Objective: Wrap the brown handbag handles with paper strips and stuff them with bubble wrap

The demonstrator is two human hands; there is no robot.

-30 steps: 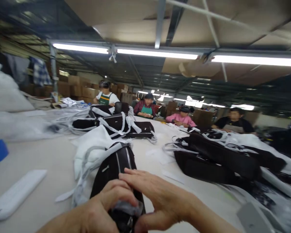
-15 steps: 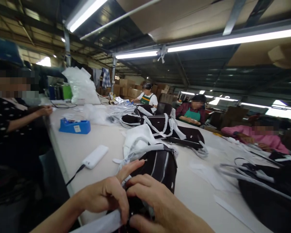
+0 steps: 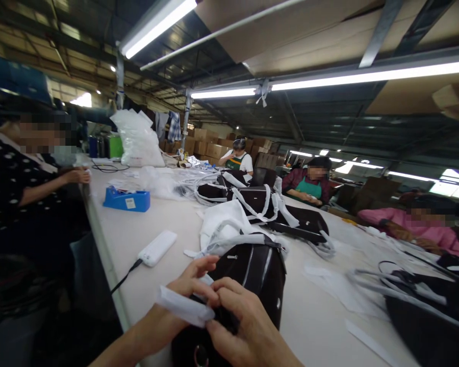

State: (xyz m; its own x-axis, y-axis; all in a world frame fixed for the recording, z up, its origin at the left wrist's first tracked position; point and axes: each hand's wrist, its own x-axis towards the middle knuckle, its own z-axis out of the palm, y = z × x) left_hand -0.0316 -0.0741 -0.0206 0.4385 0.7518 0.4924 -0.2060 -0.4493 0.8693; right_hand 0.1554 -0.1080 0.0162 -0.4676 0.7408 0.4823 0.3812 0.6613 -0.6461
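My right hand (image 3: 245,318) pinches one end of a white paper-like strip (image 3: 181,305) between thumb and fingers. The strip slants across the front of my left hand (image 3: 187,279), whose upper finger sticks out while the lower ones bend in to meet my right fingertips. What those bent fingers grip is hidden. Both hands are over a black bag (image 3: 265,278) with silvery zip lines, which lies on the white table (image 3: 306,316). Pale wrapping covers the bag's handle (image 3: 240,240) at its far end. A shiny ring (image 3: 201,356) shows on its near part.
Left of my hands lie a white power bank (image 3: 158,248) with a black cable and a blue tape dispenser (image 3: 127,199). More wrapped black bags (image 3: 252,199) are piled ahead. Dark material (image 3: 428,316) lies at right. Several people are around the table, one close at left (image 3: 7,173).
The white strip has swung up from below my left hand to lie across its front. My hands have come closer together at the fingertips. The view has shifted slightly left.
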